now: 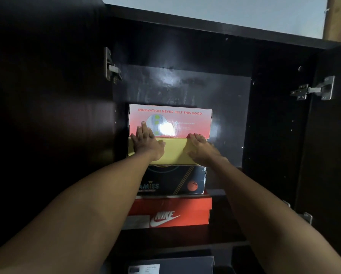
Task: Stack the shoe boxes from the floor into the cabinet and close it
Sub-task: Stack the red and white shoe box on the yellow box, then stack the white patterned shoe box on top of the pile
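i'm in the stacking step, seating the yellow box (174,151) on the pile inside the open cabinet (185,54). my left hand (146,144) lies flat on the box's left end, fingers spread and reaching up onto the pink box (170,120) that stands behind it. my right hand (202,148) lies on the right end with the fingers straight and close together, tips at the back edge. neither hand pinches anything; both just press.

the yellow box rests on the dark blue box (177,179), which sits on the orange box (169,212) on the shelf. another dark box (171,265) shows at the bottom edge; i can't tell whether it lies on a lower shelf or the floor.

next, i judge, a gentle push to square the yellow box with the ones below, then lift both hands away without dragging it. both doors stand open, hinges (313,89) showing, so closing is still to do.
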